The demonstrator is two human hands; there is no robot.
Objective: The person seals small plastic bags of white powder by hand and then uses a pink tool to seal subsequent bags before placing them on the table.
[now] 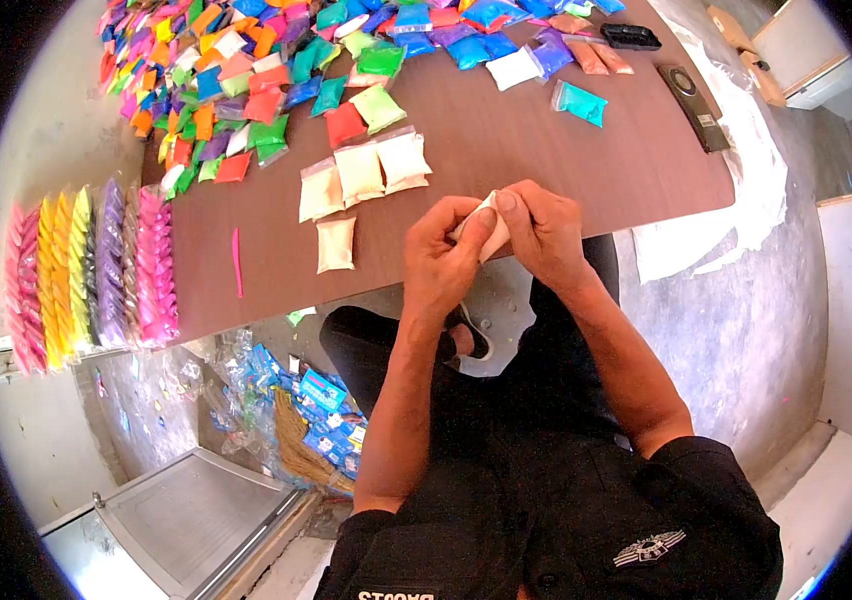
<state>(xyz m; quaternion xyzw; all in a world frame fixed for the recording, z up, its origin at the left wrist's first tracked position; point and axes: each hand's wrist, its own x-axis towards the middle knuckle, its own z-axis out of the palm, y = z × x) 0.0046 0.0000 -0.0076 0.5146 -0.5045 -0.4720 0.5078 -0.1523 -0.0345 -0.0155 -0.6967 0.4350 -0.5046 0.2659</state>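
Left hand (446,262): closed, pinching the pale packet (491,235).
Right hand (544,232): thumb and fingers clamped on the same packet.
Packet: between both hands, at the table's (546,150) near edge.
Cream packets (361,180): 10 o'clock of the hands.

Glossy plastic powder packets (361,172); matt smooth brown table (566,150); rough concrete floor (746,330).
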